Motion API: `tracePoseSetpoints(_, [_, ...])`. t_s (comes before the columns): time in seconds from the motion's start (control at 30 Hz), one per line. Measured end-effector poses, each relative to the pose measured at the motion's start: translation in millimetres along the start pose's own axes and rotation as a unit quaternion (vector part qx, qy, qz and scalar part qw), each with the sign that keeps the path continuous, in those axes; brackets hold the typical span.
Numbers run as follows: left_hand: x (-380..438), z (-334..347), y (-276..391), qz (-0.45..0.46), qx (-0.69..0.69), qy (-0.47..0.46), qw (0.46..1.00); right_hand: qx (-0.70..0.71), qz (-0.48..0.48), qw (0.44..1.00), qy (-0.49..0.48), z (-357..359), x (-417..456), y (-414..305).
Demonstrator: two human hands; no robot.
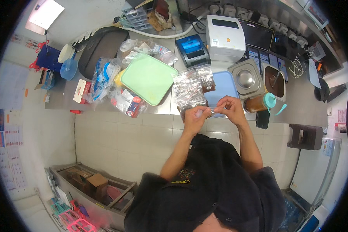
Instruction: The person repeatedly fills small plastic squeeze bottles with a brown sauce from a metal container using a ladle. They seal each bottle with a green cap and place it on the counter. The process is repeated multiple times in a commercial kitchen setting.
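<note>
Over the front edge of a steel counter, my left hand (195, 119) and my right hand (231, 109) pinch the top of a small clear plastic bag (211, 112) between them. The fingers hide most of this bag. Just beyond lies a light blue tray (222, 84). Rows of small clear bags with brown contents (190, 88) overlap its left part. To the right stands a steel pan of dark brown sauce (274, 78) with a utensil handle in it. A steel lid (245, 78) lies beside the pan.
A bottle with a turquoise cap (259, 103) and a phone (262, 119) lie by the counter's front edge. Left are a green tray (149, 78) and plastic-wrapped packs (104, 78). Behind stand a blue-black printer (193, 50), a white printer (225, 37) and several phones (264, 58).
</note>
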State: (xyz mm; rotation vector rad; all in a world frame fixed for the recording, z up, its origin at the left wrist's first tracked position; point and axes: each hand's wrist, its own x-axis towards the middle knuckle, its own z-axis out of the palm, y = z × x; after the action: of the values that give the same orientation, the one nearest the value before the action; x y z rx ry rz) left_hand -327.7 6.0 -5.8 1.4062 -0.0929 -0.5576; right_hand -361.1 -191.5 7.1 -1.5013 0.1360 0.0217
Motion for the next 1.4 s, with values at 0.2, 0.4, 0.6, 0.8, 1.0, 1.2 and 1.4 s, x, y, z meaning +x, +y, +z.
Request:
tracePoseSetpoints(0.2, [10.8,-47.1,-19.3,-0.128,-0.202,-0.072,0.968,-0.125,0.019,0.991,0.037,-19.6,72.7,50.7])
tracePoseSetpoints(0.4, [2.7,-59.9,18.9,-0.192,-0.267,-0.145,0.933,-0.217,-0.066,0.949,0.218,-5.8,123.8,82.4])
tracePoseSetpoints(0.6, [-6.1,-58.9,20.8,-0.1,-0.173,-0.142,0.969,-0.277,-0.118,0.925,0.233,35.4,78.9,31.6])
tracePoseSetpoints(0.8, [-19.0,-45.2,21.4,-0.077,-0.129,-0.161,0.976,-0.176,-0.181,0.967,-0.038,58.7,10.9,-12.4])
tracePoseSetpoints(1.0, [-32.5,-32.7,-5.6,0.131,0.076,-0.047,0.987,-0.233,-0.203,0.951,0.023,40.7,-7.7,-58.2])
tracePoseSetpoints(1.2, [-58.7,0.8,0.6,0.267,0.147,-0.068,0.95,-0.286,-0.272,0.889,-0.233,22.9,-19.9,-59.4])
tracePoseSetpoints(1.4, [-89.1,11.0,-18.5,0.227,0.086,0.028,0.97,-0.178,-0.191,0.932,-0.253,31.5,-29.7,-37.8])
